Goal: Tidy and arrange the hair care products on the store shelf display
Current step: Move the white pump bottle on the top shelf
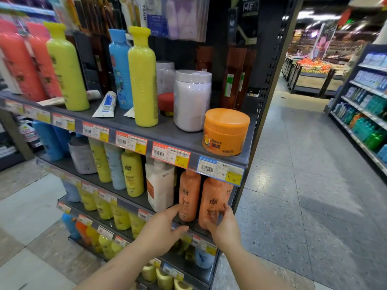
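Low in the centre of the frame, the right hand (223,223) grasps the end orange bottle (212,200) at the shelf's corner, fingers curled round its lower body, while the left hand (165,227) is released, an extended finger touching the neighbouring orange bottle (189,195). Risk noted: a pull could tip either bottle off the shelf edge (194,231). Further up, right of centre, the orange jar (226,131) sits close to its ledge.
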The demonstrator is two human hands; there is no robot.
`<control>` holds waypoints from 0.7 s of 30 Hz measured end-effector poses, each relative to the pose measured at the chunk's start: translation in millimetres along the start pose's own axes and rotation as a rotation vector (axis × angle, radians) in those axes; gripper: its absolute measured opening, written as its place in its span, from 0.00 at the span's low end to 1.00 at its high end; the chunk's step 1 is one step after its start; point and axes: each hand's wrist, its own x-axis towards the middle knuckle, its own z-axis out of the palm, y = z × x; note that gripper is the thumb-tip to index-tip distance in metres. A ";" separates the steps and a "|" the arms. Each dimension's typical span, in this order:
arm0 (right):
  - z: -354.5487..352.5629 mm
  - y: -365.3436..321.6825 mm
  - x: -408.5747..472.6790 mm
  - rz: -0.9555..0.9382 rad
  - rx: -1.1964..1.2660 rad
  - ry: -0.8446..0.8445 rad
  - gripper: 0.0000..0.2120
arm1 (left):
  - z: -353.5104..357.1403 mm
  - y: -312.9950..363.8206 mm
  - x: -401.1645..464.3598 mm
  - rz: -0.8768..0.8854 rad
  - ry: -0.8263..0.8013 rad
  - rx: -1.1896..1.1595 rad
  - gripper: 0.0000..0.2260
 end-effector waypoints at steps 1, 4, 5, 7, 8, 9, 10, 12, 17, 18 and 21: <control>-0.5 -2.6 -6.8 0.020 -0.004 0.022 0.29 | -6.1 5.1 -3.1 0.011 0.018 -0.003 0.25; -3.0 -9.8 -32.7 -0.032 -0.043 0.031 0.23 | -30.8 24.9 -14.1 0.051 0.087 0.082 0.22; -6.5 -20.5 -46.5 -0.080 -0.047 0.007 0.22 | -40.1 32.3 -18.3 0.060 0.113 0.140 0.23; -20.6 -51.6 -73.9 -0.200 -0.109 -0.041 0.23 | -58.6 44.8 -26.5 0.063 0.163 0.247 0.25; -29.5 -68.4 -84.0 -0.262 -0.142 -0.061 0.24 | -67.3 49.7 -29.9 0.066 0.197 0.285 0.25; -38.8 -84.2 -90.6 -0.320 -0.152 -0.079 0.24 | -76.4 54.1 -33.2 0.063 0.224 0.315 0.25; -48.6 -99.9 -95.4 -0.370 -0.154 -0.095 0.23 | -86.9 60.2 -36.5 0.060 0.260 0.342 0.26; -67.8 -132.5 -102.0 -0.479 -0.138 -0.104 0.21 | -106.5 68.0 -39.9 0.081 0.356 0.391 0.28; -90.2 -191.1 -107.4 -0.645 -0.109 -0.061 0.21 | -147.5 81.1 -42.8 0.072 0.518 0.534 0.23; -88.7 -196.9 -107.1 -0.664 -0.111 -0.051 0.21 | -153.0 81.8 -43.6 0.056 0.530 0.560 0.23; -81.7 -211.0 -105.5 -0.697 -0.127 -0.040 0.21 | -166.5 78.9 -42.5 0.031 0.528 0.579 0.23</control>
